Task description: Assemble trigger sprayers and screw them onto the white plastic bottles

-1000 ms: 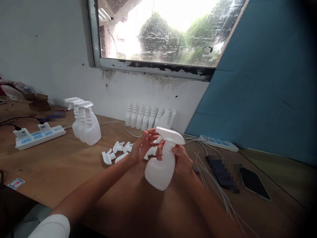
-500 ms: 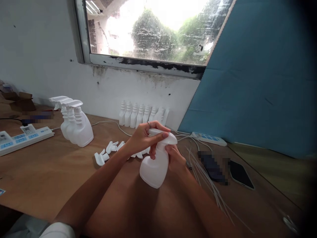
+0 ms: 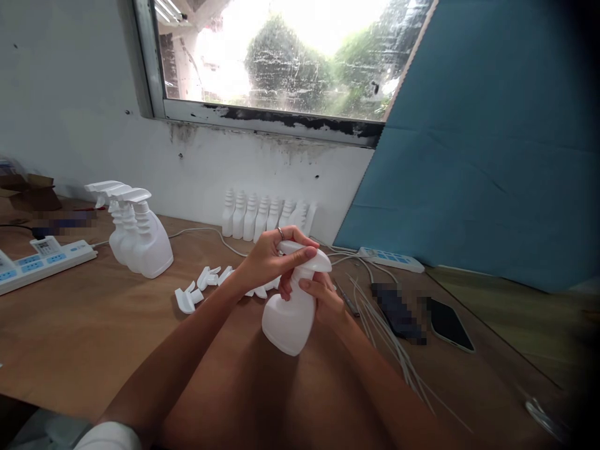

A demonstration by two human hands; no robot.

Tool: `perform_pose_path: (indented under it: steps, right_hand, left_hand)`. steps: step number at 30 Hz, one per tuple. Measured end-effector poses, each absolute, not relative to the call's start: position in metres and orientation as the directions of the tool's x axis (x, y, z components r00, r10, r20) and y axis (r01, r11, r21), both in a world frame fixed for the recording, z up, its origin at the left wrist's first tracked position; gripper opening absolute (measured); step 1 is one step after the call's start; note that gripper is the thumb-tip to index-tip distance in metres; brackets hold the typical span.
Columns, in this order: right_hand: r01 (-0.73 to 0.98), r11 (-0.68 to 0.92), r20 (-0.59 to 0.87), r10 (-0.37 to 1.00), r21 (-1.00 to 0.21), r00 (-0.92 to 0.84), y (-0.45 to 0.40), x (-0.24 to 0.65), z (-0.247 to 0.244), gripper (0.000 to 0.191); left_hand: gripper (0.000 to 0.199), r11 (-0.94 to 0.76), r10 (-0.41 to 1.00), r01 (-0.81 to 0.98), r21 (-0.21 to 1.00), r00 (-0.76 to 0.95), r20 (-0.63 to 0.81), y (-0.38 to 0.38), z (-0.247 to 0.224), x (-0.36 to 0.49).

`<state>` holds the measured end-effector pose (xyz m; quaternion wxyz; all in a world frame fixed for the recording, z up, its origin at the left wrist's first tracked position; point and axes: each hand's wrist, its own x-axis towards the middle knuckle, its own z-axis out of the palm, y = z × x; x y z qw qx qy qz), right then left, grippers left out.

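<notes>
A white spray bottle with a trigger head on its neck is between my hands, tilted above the table. My left hand, with a ring on one finger, wraps over the spray head. Around the bottle's neck and shoulder, my right hand is closed from the right side, thumb on the neck. Loose white trigger heads lie behind my left forearm, some hidden by it. On the left stand several white bottles with heads on. A row of white bottles without heads lines the wall.
Power strips stand at the left and under the blue cloth. White cables run across the right side, beside a dark blurred object and a phone. A cardboard box sits far left.
My right thumb has shifted up and left onto the bottle's neck, and the right fingers have moved behind it. My left hand stays on the spray head. The whole view has drifted slightly.
</notes>
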<state>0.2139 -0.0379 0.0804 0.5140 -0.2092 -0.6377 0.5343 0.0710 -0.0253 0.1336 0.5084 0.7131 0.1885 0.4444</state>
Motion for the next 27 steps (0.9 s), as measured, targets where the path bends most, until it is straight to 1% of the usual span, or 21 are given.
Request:
perform_pose_path:
  steps: [4, 7, 11, 15, 19, 23, 27]
  right_hand:
    - [-0.249, 0.36, 0.428, 0.842, -0.899, -0.327, -0.0378, 0.2132, 0.0796, 0.025]
    - [-0.314, 0.337, 0.441, 0.817, -0.888, -0.37, -0.0387, 0.2126, 0.0805, 0.029]
    - [-0.281, 0.352, 0.435, 0.835, -0.893, -0.336, -0.0396, 0.2128, 0.0823, 0.027]
    - [-0.342, 0.32, 0.442, 0.81, -0.883, -0.384, -0.0399, 0.2139, 0.0821, 0.034]
    - [-0.318, 0.353, 0.453, 0.825, -0.88, -0.339, -0.0404, 0.2147, 0.0792, 0.026]
    - [-0.402, 0.297, 0.455, 0.803, -0.866, -0.385, -0.0416, 0.2154, 0.0753, 0.03]
    - [-0.39, 0.289, 0.426, 0.841, -0.874, -0.332, -0.0419, 0.2138, 0.0746, 0.024]
  left_hand:
    - [0.033, -0.406, 0.718, -0.204, 0.891, 0.531, 0.449, -0.0244, 0.1336, 0.0724]
    - [0.032, -0.404, 0.72, -0.197, 0.893, 0.533, 0.444, -0.0246, 0.1338, 0.0731]
    - [0.032, -0.402, 0.735, -0.18, 0.898, 0.522, 0.433, -0.0254, 0.1338, 0.0733]
    - [0.031, -0.405, 0.726, -0.187, 0.895, 0.529, 0.439, -0.0259, 0.1337, 0.0732]
    - [0.03, -0.402, 0.725, -0.198, 0.894, 0.527, 0.443, -0.0269, 0.1339, 0.0726]
    - [0.03, -0.4, 0.722, -0.186, 0.897, 0.539, 0.434, -0.0278, 0.134, 0.0718]
    - [0.034, -0.385, 0.72, -0.204, 0.9, 0.543, 0.431, -0.0282, 0.1342, 0.0715]
